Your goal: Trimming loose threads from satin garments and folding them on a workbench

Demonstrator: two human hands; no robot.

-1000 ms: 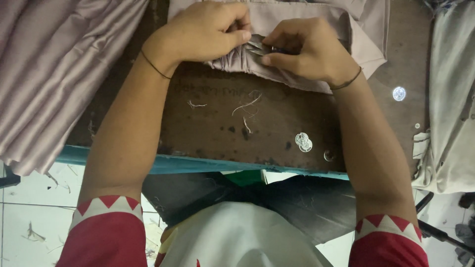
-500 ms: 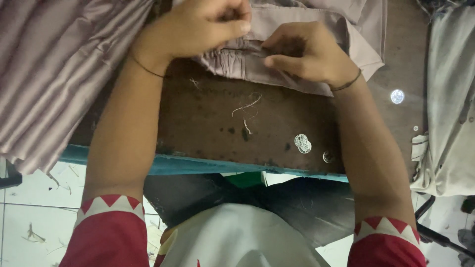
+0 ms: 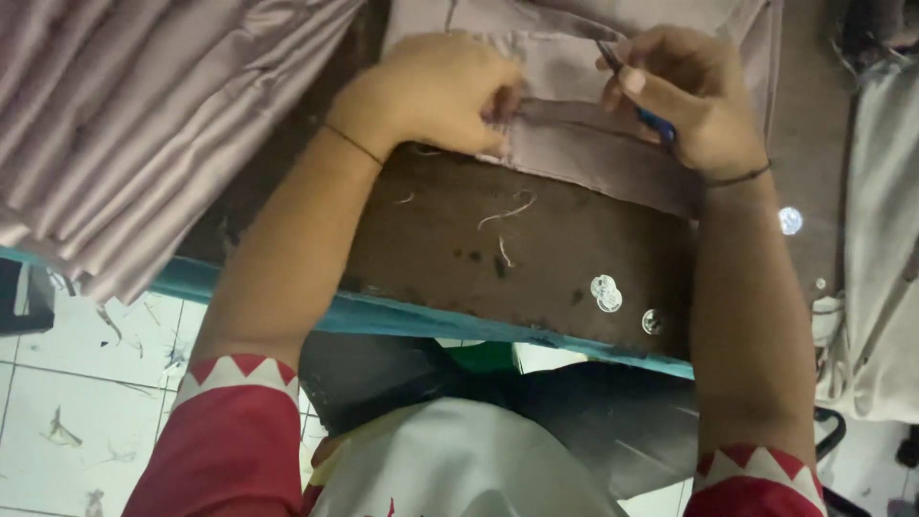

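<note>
A mauve cloth piece lies at the far side of a dark brown table. My left hand is closed on the cloth's folded edge and presses it against the table. My right hand grips a small blue-handled tool, thin metal tip pointing up-left over the cloth. Both hands sit close together on the same fold. Thin dark bands circle both wrists.
A striped mauve fabric pile drapes off the table's left side. Loose thread scraps and small round silvery spots lie on the tabletop. Pale cloth hangs at the right. The table has a teal front edge; tiled floor below.
My hands have drawn slightly apart along the fold. The right hand has lifted and now shows the blue-handled tool. The cloth edge has shifted a little away from me.
</note>
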